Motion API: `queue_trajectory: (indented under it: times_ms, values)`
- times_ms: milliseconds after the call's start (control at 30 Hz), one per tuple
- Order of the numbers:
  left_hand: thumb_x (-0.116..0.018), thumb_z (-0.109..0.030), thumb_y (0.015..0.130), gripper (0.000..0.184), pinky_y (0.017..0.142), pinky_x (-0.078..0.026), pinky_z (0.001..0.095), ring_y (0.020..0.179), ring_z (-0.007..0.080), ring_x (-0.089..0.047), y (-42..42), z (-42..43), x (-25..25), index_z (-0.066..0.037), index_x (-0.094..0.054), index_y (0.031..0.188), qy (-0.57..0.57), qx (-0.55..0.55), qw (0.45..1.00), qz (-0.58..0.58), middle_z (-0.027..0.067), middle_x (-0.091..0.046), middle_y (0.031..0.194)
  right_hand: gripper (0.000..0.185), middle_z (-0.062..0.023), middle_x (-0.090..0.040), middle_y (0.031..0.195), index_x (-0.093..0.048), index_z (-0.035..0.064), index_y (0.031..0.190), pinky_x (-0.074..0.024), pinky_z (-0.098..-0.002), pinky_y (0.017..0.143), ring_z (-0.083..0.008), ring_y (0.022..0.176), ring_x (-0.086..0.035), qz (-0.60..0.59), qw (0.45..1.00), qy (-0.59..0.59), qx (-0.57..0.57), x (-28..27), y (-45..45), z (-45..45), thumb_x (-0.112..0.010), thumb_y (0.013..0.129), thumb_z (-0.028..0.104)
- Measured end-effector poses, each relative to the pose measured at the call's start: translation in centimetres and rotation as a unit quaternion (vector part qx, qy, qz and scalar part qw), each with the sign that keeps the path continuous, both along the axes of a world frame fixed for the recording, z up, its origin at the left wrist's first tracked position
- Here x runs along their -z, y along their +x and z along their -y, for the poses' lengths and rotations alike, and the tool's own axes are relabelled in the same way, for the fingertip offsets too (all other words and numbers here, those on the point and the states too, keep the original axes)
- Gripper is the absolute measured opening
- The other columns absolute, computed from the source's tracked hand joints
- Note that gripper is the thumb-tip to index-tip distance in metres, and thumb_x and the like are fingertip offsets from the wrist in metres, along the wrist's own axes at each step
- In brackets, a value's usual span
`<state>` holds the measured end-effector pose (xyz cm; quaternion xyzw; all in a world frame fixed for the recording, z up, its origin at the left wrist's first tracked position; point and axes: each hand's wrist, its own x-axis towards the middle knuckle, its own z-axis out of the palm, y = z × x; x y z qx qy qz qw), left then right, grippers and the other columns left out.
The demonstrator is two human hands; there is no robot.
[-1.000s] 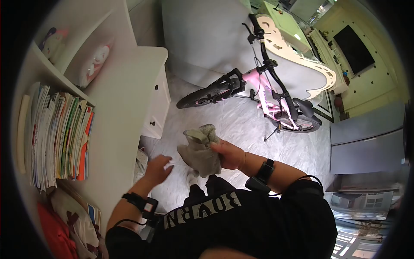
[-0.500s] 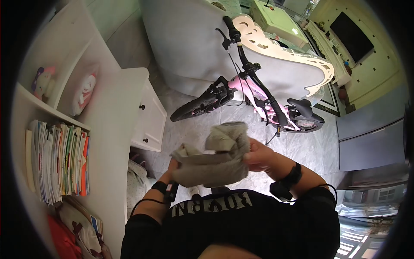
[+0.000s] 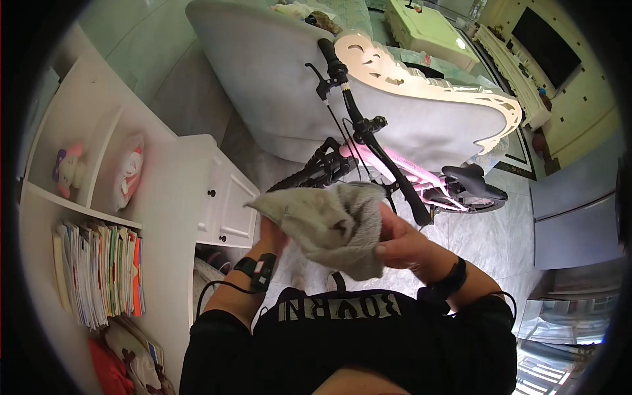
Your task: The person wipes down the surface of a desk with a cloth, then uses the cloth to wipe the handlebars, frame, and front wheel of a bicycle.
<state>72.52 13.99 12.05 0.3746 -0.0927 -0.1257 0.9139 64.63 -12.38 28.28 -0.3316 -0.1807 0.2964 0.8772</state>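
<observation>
Seen from above, a person in a black top with pale lettering holds up a crumpled grey cloth [image 3: 322,224] in front of the waist, over a marbled floor [image 3: 490,247]. The right hand [image 3: 403,242] is clamped on the cloth's right edge, thumb on the near side. The left hand [image 3: 272,236] is at the cloth's left side, mostly hidden behind it — whether its fingers are closed cannot be told. Just beyond the cloth stands a pink bicycle [image 3: 375,158] with black handlebars, beside a grey sofa [image 3: 263,85] trimmed in cream scrollwork. To the left, a white shelf unit [image 3: 161,263] holds upright books [image 3: 99,273] and, above them, soft toys — one apparently in clear wrapping.
</observation>
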Motion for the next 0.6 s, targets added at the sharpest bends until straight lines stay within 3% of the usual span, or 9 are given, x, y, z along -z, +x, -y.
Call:
queue_trajectory:
  times_ms: [133, 233, 267, 367, 400, 467, 500, 567, 600]
  values:
    - [-0.052, -0.037, 0.096, 0.038, 0.096, -0.047, 0.0411, 0.111, 0.0232, -0.06, -0.5, 3.9, 0.6, -0.008, -0.059, 0.12, 0.045, 0.077, 0.996, -0.02, 0.0081, -0.065, 0.117, 0.088, -0.0142, -0.027, 0.155, -0.01, 0.009, 0.156, -0.0316, -0.0385, 0.114, -0.0246, 0.141, -0.036, 0.059, 0.998, -0.016, -0.021, 0.2, 3.4, -2.6, -0.06, 0.085, -0.003]
    - [-0.053, -0.035, 0.096, 0.037, 0.096, -0.047, 0.0409, 0.111, 0.0236, -0.06, 0.6, 5.0, 1.1, -0.008, -0.059, 0.121, 0.041, 0.157, 0.985, -0.054, 0.0089, -0.065, 0.117, 0.084, -0.0143, -0.031, 0.152, -0.016, 0.0102, 0.156, -0.0359, -0.0373, 0.111, -0.024, 0.136, -0.041, 0.101, 0.98, -0.165, -0.043, 0.6, 5.7, -2.4, -0.062, 0.086, -0.001]
    - [-0.053, -0.034, 0.096, 0.037, 0.096, -0.046, 0.0408, 0.111, 0.0238, -0.06, 1.4, 5.2, 1.3, -0.008, -0.059, 0.121, 0.037, 0.177, 0.981, -0.063, 0.0091, -0.065, 0.117, 0.078, -0.0131, -0.037, 0.147, -0.028, 0.0114, 0.153, -0.0435, -0.0359, 0.105, -0.023, 0.126, -0.05, 0.217, 0.926, -0.31, -0.011, 0.7, 6.9, -1.5, -0.065, 0.085, -0.001]
    - [-0.053, -0.033, 0.096, 0.037, 0.097, -0.046, 0.0406, 0.111, 0.0243, -0.06, 5.3, 5.8, 1.3, -0.007, -0.058, 0.122, 0.014, 0.223, 0.972, -0.076, 0.0099, -0.065, 0.117, 0.074, -0.0121, -0.041, 0.143, -0.036, 0.011, 0.148, -0.0494, -0.0349, 0.097, -0.0224, 0.119, -0.055, 0.18, 0.893, -0.404, 0.083, 0.0, 8.6, 0.3, -0.069, 0.083, -0.002]
    - [-0.053, -0.032, 0.096, 0.036, 0.097, -0.046, 0.0406, 0.111, 0.0245, -0.06, 7.3, 6.0, 1.0, -0.007, -0.058, 0.122, 0.003, 0.231, 0.97, -0.078, 0.0101, -0.064, 0.117, 0.068, -0.0107, -0.043, 0.143, -0.036, 0.0069, 0.146, -0.0481, -0.0319, 0.098, -0.0209, 0.124, -0.053, 0.178, 0.869, -0.446, 0.124, -0.1, 9.2, 1.4, -0.064, 0.085, -0.006]
    - [-0.053, -0.031, 0.096, 0.036, 0.097, -0.046, 0.0404, 0.112, 0.0248, -0.059, 11.2, 6.1, 0.2, -0.007, -0.057, 0.123, -0.019, 0.24, 0.967, -0.086, 0.0106, -0.064, 0.117, 0.062, -0.0102, -0.052, 0.135, -0.044, 0.0067, 0.14, -0.048, -0.0358, 0.095, -0.0214, 0.121, -0.055, 0.257, 0.707, -0.609, 0.252, 1.6, 10.2, 4.6, -0.067, 0.083, 0.0]
    - [-0.054, -0.031, 0.096, 0.036, 0.097, -0.046, 0.0404, 0.112, 0.025, -0.059, 13.2, 5.9, -0.3, -0.007, -0.057, 0.123, -0.024, 0.24, 0.967, -0.086, 0.0109, -0.064, 0.117, 0.061, -0.0132, -0.054, 0.131, -0.047, 0.006, 0.138, -0.0472, -0.0376, 0.096, -0.0242, 0.119, -0.055, 0.244, 0.624, -0.673, 0.313, 2.1, 10.2, 5.7, -0.073, 0.082, 0.011]
    - [-0.054, -0.029, 0.096, 0.036, 0.097, -0.046, 0.0402, 0.112, 0.0253, -0.059, 17.2, 4.8, -1.3, -0.007, -0.057, 0.124, -0.027, 0.228, 0.969, -0.089, 0.0114, -0.064, 0.117, 0.06, -0.0186, -0.06, 0.123, -0.049, 0.0073, 0.136, -0.0504, -0.0407, 0.09, -0.0332, 0.11, -0.061, 0.28, 0.487, -0.763, 0.319, 6.1, 9.5, 8.9, -0.072, 0.084, 0.025]
    - [-0.054, -0.029, 0.096, 0.036, 0.097, -0.046, 0.0402, 0.112, 0.0254, -0.059, 19.2, 4.0, -1.7, -0.007, -0.057, 0.124, -0.028, 0.221, 0.971, -0.091, 0.0116, -0.064, 0.117, 0.06, -0.0184, -0.063, 0.116, -0.049, 0.0066, 0.135, -0.051, -0.0404, 0.089, -0.0329, 0.105, -0.063, 0.144, 0.528, -0.8, 0.246, 7.3, 8.9, 9.3, -0.071, 0.084, 0.029]
